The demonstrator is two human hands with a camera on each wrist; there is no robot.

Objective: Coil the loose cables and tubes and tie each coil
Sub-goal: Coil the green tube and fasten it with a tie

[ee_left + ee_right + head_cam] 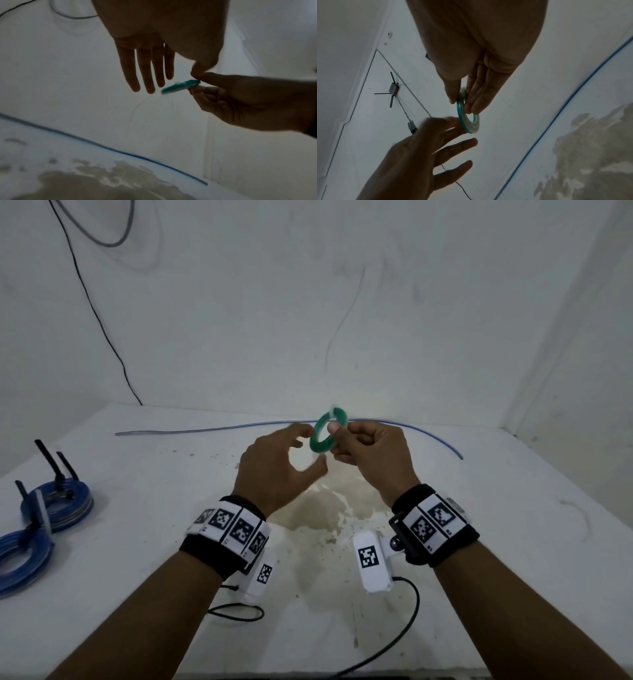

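Observation:
A small green tube coil (327,433) with a white tie at its top is held up above the white table (479,542). My right hand (337,440) pinches its right side between thumb and fingers; the right wrist view shows the same coil (471,124) in that pinch. Just left of the coil my left hand (308,451) is open with spread, fairly straight fingers (147,75); whether they touch it I cannot tell. The left wrist view shows the coil (180,86) edge-on. A loose blue tube (205,429) lies stretched across the back of the table.
Two tied blue coils (65,505) (20,556) with black tie ends lie at the table's left edge. A brownish stain (325,508) marks the middle. A black cable (99,316) runs down the back wall. Wrist-camera leads (394,645) trail near the front edge.

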